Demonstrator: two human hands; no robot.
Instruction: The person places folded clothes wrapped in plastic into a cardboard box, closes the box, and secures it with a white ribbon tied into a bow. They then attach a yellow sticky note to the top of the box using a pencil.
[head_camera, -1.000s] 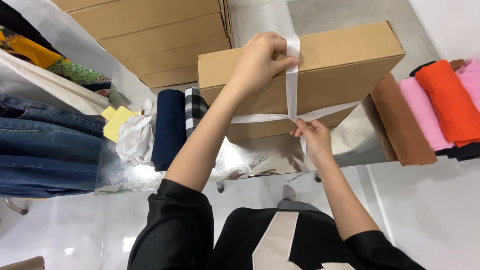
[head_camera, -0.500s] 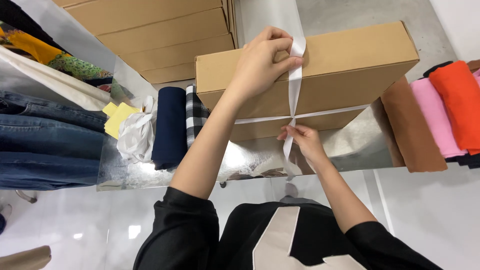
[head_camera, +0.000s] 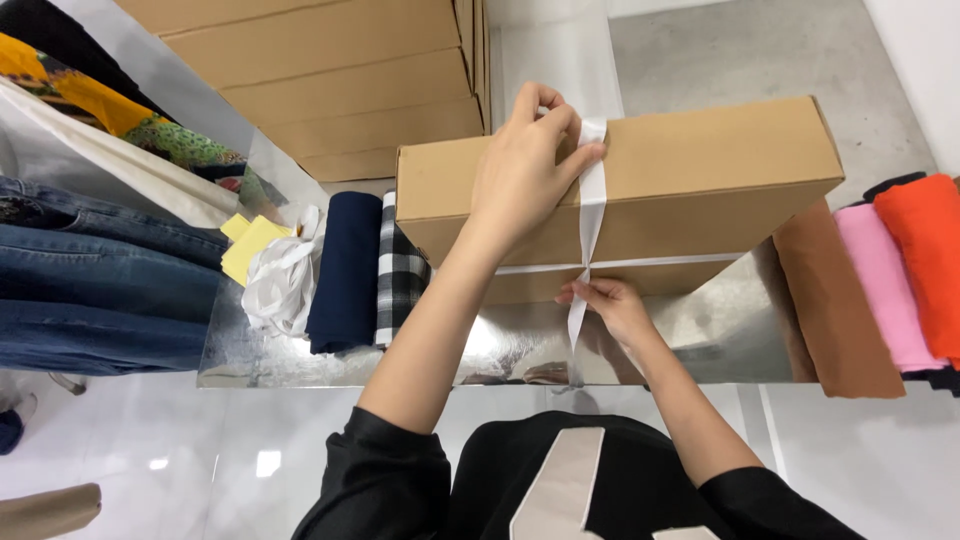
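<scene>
A flat brown cardboard box (head_camera: 690, 190) sits near the front edge of the shiny silver tabletop (head_camera: 730, 330), bare foil on its right. The left hand (head_camera: 525, 170) presses a white satin ribbon (head_camera: 590, 210) on the lid; the right hand (head_camera: 612, 305) pinches it below — rolled navy fabric (head_camera: 345, 270) just left.

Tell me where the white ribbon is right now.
The white ribbon runs down the front of the cardboard box, mid-frame, pinned on top by the left hand and pulled below by the right hand.
</scene>
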